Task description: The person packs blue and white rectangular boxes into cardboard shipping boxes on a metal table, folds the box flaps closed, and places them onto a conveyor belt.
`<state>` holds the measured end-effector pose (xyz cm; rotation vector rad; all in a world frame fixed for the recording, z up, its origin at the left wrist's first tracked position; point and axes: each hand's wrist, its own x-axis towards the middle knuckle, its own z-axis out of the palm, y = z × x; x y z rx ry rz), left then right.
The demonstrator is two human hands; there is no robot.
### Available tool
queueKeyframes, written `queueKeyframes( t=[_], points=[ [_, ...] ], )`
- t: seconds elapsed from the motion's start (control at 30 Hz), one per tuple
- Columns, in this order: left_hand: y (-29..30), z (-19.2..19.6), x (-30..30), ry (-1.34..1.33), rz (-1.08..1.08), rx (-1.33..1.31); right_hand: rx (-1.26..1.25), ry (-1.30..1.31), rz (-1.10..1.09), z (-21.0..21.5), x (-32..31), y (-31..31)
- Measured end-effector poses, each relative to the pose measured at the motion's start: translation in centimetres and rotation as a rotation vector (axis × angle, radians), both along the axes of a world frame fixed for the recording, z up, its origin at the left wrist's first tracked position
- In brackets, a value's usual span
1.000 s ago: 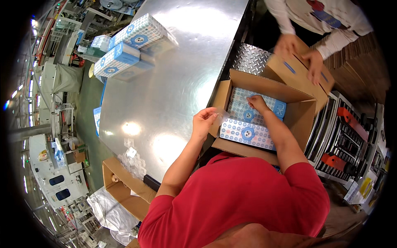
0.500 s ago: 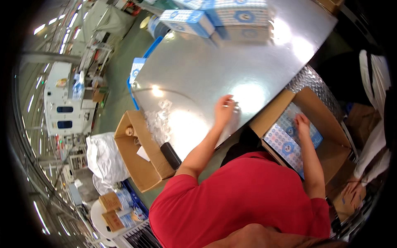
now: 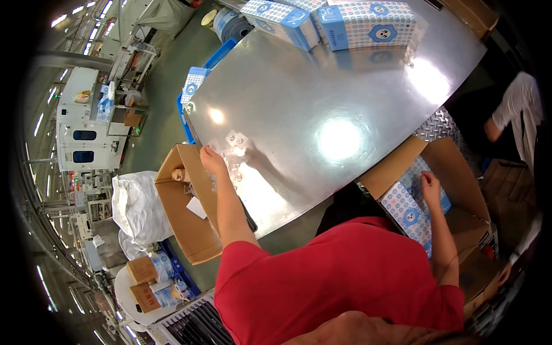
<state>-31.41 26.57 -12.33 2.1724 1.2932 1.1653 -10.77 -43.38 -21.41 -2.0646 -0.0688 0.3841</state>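
Note:
My left hand reaches to the near left corner of the shiny metal table and touches a small heap of clear plastic packets there. Whether its fingers have closed on a packet is hard to tell. My right hand rests flat on the blue-and-white patterned packs that lie inside the open cardboard carton at my right. My red sleeves fill the lower middle of the view.
Several blue-and-white packs stand at the table's far edge. A smaller open cardboard box sits on the floor by the table's left corner, next to a white bag. A person in white stands at the far right.
My left hand has left the carton and swept left across the table to the plastic packets. My head has turned left. My right hand stays on the packs in the carton.

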Motion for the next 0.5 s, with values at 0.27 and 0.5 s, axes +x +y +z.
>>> queueKeyframes(
  t=[0.27,0.5],
  points=[
    [-29.0,2.4,12.3,-0.043,-0.988,-0.471,0.661,0.266,0.152,16.3,-3.1,14.8],
    [-34.9,5.0,14.6,0.109,-1.237,-0.879,0.334,0.279,-0.311,5.5,0.2,1.9]
  ],
)
